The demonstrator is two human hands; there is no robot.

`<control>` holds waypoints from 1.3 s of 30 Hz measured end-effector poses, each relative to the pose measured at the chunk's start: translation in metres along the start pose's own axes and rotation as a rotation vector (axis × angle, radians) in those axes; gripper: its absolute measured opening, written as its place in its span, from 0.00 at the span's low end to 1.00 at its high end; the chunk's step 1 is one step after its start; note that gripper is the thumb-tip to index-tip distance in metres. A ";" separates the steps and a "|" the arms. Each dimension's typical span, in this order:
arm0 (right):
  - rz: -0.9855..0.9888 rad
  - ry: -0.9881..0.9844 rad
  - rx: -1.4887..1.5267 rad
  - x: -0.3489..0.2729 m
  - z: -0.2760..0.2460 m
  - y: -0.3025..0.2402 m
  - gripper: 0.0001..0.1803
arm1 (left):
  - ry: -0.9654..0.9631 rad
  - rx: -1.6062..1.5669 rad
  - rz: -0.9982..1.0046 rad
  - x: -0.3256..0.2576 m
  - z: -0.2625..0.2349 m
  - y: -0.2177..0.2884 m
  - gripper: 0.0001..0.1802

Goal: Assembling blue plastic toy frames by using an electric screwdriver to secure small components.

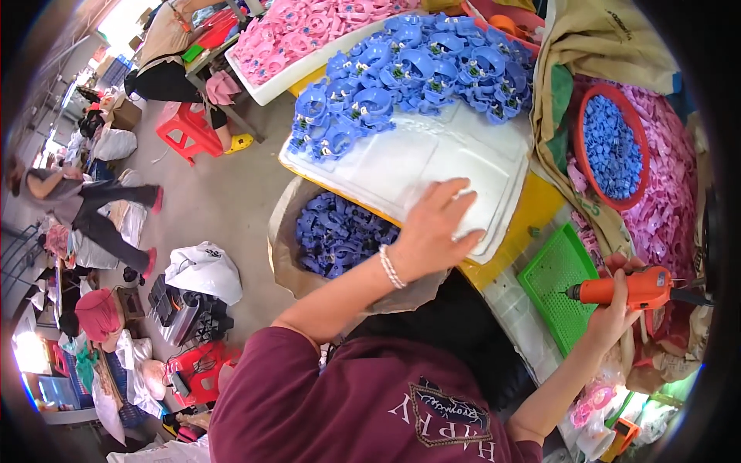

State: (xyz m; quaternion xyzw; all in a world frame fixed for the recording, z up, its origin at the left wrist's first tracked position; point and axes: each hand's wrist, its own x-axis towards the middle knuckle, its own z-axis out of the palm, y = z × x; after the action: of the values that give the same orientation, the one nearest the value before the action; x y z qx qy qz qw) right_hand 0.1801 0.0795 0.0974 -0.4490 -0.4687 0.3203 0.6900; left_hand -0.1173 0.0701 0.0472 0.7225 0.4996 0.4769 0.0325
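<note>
My left hand (437, 231), a beaded bracelet at its wrist, hovers over or rests on the white foam board (363, 177); which of the two I cannot tell. Its fingers are spread with nothing in them. At the board's far side lies a heap of blue plastic parts (417, 65), shaped like rings with small coloured figures. My right hand (612, 302) is wrapped round an orange electric screwdriver (641, 288), its dark tip pointing left. Just left of that tip, a green perforated basket (552, 282) sits on the table.
A sack of dark blue parts (336, 231) stands open below the board. Beyond are a white tray of pink parts (305, 38) and a red stool (185, 131). At right, a red bowl of small blue pieces (614, 147) rests on pink parts (660, 185). A person (85, 201) walks at far left.
</note>
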 end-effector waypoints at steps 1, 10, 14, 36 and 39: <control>-0.005 0.000 0.008 0.000 0.000 0.002 0.21 | 0.023 0.027 -0.005 0.005 -0.010 -0.009 0.24; -0.016 -0.008 -0.008 -0.008 0.002 0.003 0.21 | 0.242 0.326 -0.067 0.066 -0.097 -0.112 0.13; -0.028 -0.056 -0.038 -0.011 -0.001 0.001 0.21 | 0.207 0.369 -0.143 0.106 -0.123 -0.151 0.17; -0.023 -0.076 -0.019 -0.021 -0.005 0.001 0.20 | -0.162 0.262 -0.365 0.148 -0.120 -0.186 0.32; -0.015 -0.085 -0.006 -0.022 -0.002 -0.001 0.20 | -0.162 0.280 -0.350 0.145 -0.118 -0.200 0.32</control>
State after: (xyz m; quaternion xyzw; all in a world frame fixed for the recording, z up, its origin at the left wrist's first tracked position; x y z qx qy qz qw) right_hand 0.1742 0.0592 0.0899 -0.4335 -0.5020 0.3326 0.6704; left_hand -0.3344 0.2281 0.1015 0.6583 0.6742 0.3304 0.0540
